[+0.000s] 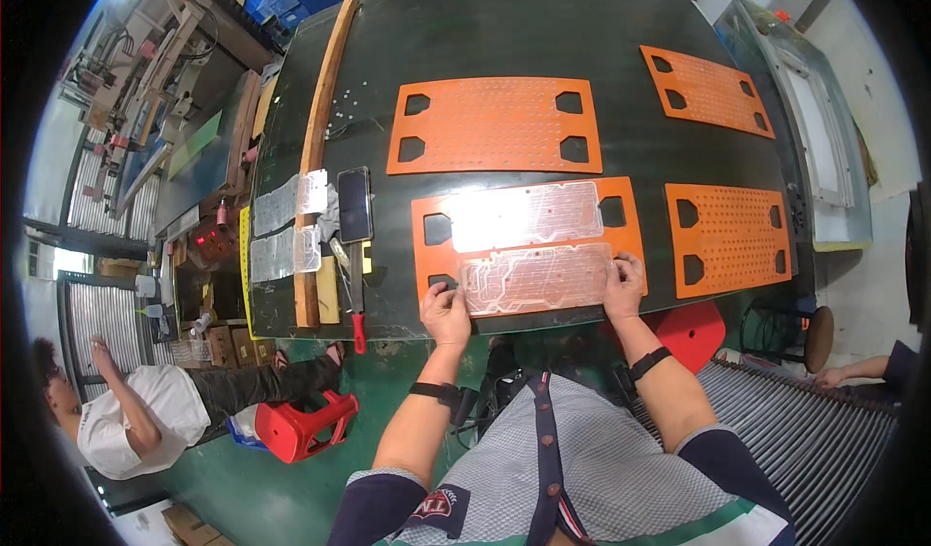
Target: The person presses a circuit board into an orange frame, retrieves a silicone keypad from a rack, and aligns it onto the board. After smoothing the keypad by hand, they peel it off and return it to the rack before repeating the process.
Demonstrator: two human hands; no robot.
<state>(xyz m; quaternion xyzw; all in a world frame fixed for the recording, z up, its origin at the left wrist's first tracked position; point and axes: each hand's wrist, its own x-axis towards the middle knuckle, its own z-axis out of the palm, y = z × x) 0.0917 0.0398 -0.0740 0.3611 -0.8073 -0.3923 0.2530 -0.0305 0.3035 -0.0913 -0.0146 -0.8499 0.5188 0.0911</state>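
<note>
A clear plastic film sheet with printed circuit traces (536, 278) lies on the near half of an orange perforated board (632, 218). My left hand (446, 313) pinches this sheet at its left edge, and my right hand (624, 286) grips its right end. A second circuit film sheet (529, 214) rests just beyond it on the same board, shining with glare. The board's corner cutouts show the dark table beneath. Directly behind is another orange board (495, 124) with no sheet on it.
Two more orange boards (705, 95) (727, 240) lie to the right on the dark table (485, 22). At left are a wooden bar (330, 90), a phone (355, 205), a red-handled scraper (359, 333) and stacked film sheets (276, 231). Red stools (305, 430) and two people are nearby.
</note>
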